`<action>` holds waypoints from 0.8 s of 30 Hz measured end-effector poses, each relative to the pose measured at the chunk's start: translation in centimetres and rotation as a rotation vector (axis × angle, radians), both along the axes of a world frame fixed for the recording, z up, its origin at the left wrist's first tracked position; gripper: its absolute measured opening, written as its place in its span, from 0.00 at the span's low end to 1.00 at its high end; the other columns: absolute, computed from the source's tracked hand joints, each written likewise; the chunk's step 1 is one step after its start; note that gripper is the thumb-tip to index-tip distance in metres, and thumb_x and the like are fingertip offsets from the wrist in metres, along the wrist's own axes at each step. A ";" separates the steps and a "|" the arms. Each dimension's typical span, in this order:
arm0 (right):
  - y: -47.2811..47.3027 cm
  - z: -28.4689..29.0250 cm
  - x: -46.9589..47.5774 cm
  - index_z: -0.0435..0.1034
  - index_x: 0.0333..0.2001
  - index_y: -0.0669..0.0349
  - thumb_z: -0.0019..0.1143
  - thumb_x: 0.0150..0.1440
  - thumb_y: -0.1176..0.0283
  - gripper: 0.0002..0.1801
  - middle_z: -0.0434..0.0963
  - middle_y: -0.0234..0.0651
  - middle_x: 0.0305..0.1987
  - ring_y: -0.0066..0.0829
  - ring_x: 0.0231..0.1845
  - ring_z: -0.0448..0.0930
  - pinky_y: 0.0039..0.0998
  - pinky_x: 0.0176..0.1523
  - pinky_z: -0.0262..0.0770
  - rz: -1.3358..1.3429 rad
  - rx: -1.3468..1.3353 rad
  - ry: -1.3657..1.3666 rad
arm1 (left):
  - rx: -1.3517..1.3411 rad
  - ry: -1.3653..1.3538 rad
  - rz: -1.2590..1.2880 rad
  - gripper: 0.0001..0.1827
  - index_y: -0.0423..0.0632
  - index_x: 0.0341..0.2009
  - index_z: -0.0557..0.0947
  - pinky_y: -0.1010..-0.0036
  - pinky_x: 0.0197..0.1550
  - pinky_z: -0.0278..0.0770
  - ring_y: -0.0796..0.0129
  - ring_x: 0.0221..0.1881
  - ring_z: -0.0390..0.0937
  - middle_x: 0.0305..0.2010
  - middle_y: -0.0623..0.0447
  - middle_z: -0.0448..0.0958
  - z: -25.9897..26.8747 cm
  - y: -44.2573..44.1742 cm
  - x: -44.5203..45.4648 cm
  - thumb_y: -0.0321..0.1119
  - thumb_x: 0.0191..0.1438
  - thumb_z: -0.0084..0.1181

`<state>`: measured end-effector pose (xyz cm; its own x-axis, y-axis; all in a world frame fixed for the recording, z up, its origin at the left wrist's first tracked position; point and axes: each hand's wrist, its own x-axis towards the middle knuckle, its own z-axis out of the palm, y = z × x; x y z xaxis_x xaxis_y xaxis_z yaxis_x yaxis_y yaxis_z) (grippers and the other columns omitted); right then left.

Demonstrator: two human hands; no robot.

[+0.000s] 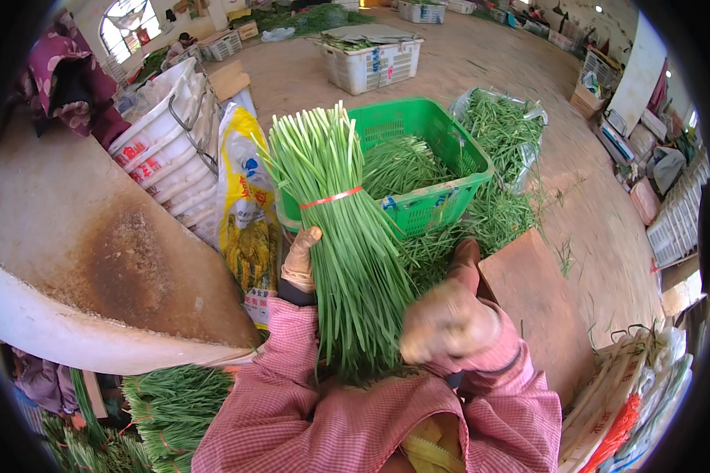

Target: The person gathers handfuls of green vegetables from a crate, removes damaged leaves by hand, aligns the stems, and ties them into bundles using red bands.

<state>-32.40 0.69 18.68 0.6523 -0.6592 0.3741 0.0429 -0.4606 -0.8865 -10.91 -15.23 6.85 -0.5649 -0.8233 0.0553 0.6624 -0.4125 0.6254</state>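
Observation:
A large bundle of long green garlic chives point(355, 260), with pale cut ends at the top, stands before my chest. A red band point(331, 197) goes around its upper part. My left hand point(300, 260), in a tan glove, holds the bundle from its left side, thumb up and the fingers hidden behind the leaves. My right hand point(449, 322), also gloved, is blurred beside the lower leaves on the right; its fingers cannot be made out. Behind the bundle, a green plastic crate point(432, 207) holds loose chives point(405, 162).
Stacked white crates point(171, 148) and a yellow printed sack point(245, 195) stand left, by a stained ledge point(94, 236). Trimmings point(497, 219) lie right of the green crate, near a brown board point(538, 301). Banded chive bundles point(174, 414) lie lower left; red ties point(615, 434) are lower right.

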 end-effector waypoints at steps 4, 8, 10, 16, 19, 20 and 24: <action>-0.1 2.5 -3.1 0.55 0.60 0.66 0.64 0.43 0.49 0.48 0.61 0.50 0.62 0.42 0.65 0.60 0.35 0.65 0.53 -0.265 0.058 0.403 | -0.118 -0.081 -0.090 0.37 0.42 0.56 0.66 0.66 0.46 0.76 0.61 0.45 0.75 0.48 0.48 0.74 0.8 -1.2 0.3 0.37 0.42 0.67; -7.1 0.1 0.4 0.37 0.66 0.64 0.73 0.34 0.57 0.64 0.48 0.49 0.68 0.42 0.68 0.50 0.35 0.68 0.46 -0.850 0.047 0.181 | -0.458 -0.343 0.157 0.55 0.44 0.64 0.52 0.70 0.54 0.67 0.64 0.54 0.66 0.56 0.52 0.65 5.1 1.4 -3.0 0.36 0.35 0.73; -11.1 -1.9 3.5 0.46 0.62 0.66 0.72 0.39 0.63 0.53 0.66 0.43 0.56 0.35 0.57 0.67 0.32 0.61 0.61 -0.705 0.291 -0.574 | -0.908 -0.714 0.372 0.63 0.43 0.66 0.44 0.69 0.63 0.53 0.60 0.63 0.55 0.64 0.46 0.54 8.6 2.3 -4.0 0.38 0.31 0.74; -11.1 -4.5 7.0 0.58 0.56 0.61 0.72 0.38 0.58 0.45 0.69 0.33 0.53 0.30 0.54 0.69 0.34 0.57 0.66 -0.252 0.668 -0.999 | -0.952 -0.620 -0.189 0.71 0.43 0.66 0.36 0.62 0.67 0.35 0.54 0.69 0.39 0.69 0.39 0.40 15.5 -2.6 6.8 0.58 0.30 0.70; -7.7 -7.2 11.0 0.57 0.57 0.61 0.71 0.39 0.55 0.46 0.69 0.32 0.53 0.30 0.55 0.69 0.36 0.58 0.65 -0.210 0.762 -0.949 | -0.600 -0.716 -0.477 0.69 0.44 0.66 0.40 0.64 0.67 0.38 0.61 0.68 0.42 0.70 0.44 0.39 8.6 0.8 9.8 0.62 0.30 0.68; -6.7 -7.9 11.7 0.56 0.59 0.60 0.69 0.40 0.52 0.46 0.68 0.34 0.55 0.31 0.56 0.67 0.35 0.59 0.63 -0.210 0.760 -0.891 | -0.175 -0.575 -0.609 0.60 0.44 0.65 0.50 0.66 0.64 0.52 0.63 0.64 0.55 0.66 0.47 0.54 5.3 4.2 10.6 0.59 0.35 0.68; -7.7 -8.9 10.7 0.59 0.57 0.64 0.42 0.58 0.48 0.33 0.69 0.39 0.55 0.30 0.54 0.71 0.31 0.60 0.63 -0.295 0.753 -0.680 | 0.215 -0.371 -0.372 0.58 0.44 0.64 0.52 0.67 0.62 0.55 0.64 0.62 0.58 0.64 0.48 0.57 -4.9 11.4 10.6 0.57 0.36 0.68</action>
